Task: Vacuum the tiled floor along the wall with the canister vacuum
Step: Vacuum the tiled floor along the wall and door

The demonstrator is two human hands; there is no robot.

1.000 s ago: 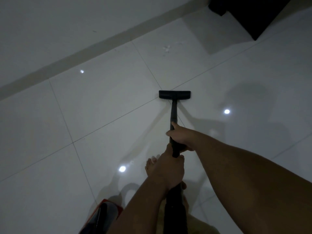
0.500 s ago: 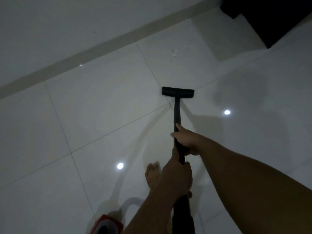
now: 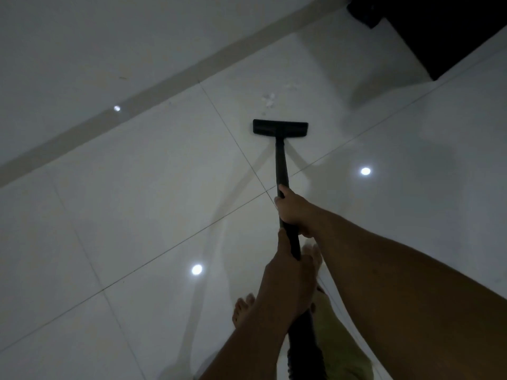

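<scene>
Both hands, the right hand (image 3: 295,212) ahead of the left hand (image 3: 290,278), stay clamped round the wand (image 3: 282,165) as the nozzle (image 3: 279,128) has crept nearer the white crumbs (image 3: 269,100) by the skirting (nearly within reach now).

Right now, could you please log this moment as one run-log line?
hands: right hand and left hand grip wand | floor nozzle: on tile, short of white debris

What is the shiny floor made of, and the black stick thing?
The floor looks like glossy glazed tile: grout lines cross it and lamps mirror in it. The wand and floor head look like matte black plastic, though the dim light leaves that unsure.
</scene>
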